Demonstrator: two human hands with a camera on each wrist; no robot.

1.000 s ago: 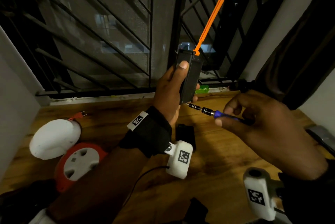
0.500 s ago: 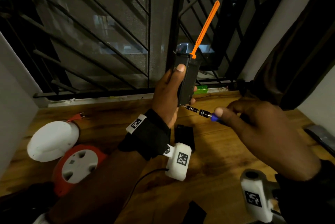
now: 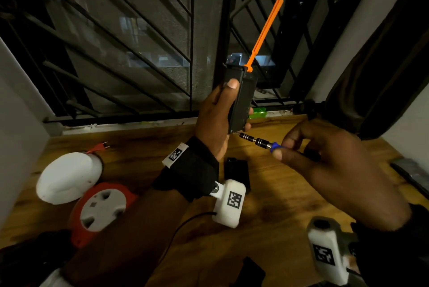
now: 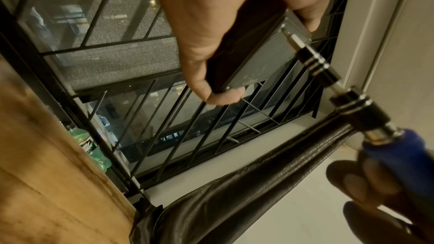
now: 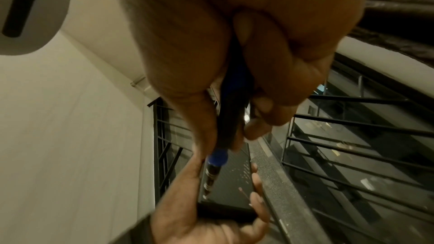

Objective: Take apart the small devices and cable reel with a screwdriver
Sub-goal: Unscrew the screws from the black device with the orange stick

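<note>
My left hand [image 3: 216, 115] holds a slim black box-shaped device [image 3: 241, 98] upright above the wooden table [image 3: 267, 217], thumb along its near face. An orange strap [image 3: 265, 31] sticks up from the device's top. My right hand [image 3: 325, 166] pinches a blue-handled screwdriver [image 3: 262, 143]; its tip sits at the device's lower corner [image 4: 285, 31]. The bit [image 5: 210, 179] meets the ribbed face of the device [image 5: 234, 183]. An orange cable reel [image 3: 99, 210] with a white socket face lies at the left, a white domed cover [image 3: 67, 176] beside it.
A small black part [image 3: 236, 174] lies on the table under my left wrist. A barred window [image 3: 139, 43] runs along the table's far edge, with a green bottle [image 4: 91, 147] on the sill. A dark curtain [image 3: 383, 66] hangs at the right. A white wall [image 3: 16, 124] stands at the left.
The device and both hands have stayed together with only a slight drift. My right fingers have shifted along the screwdriver handle, as in turning it.
</note>
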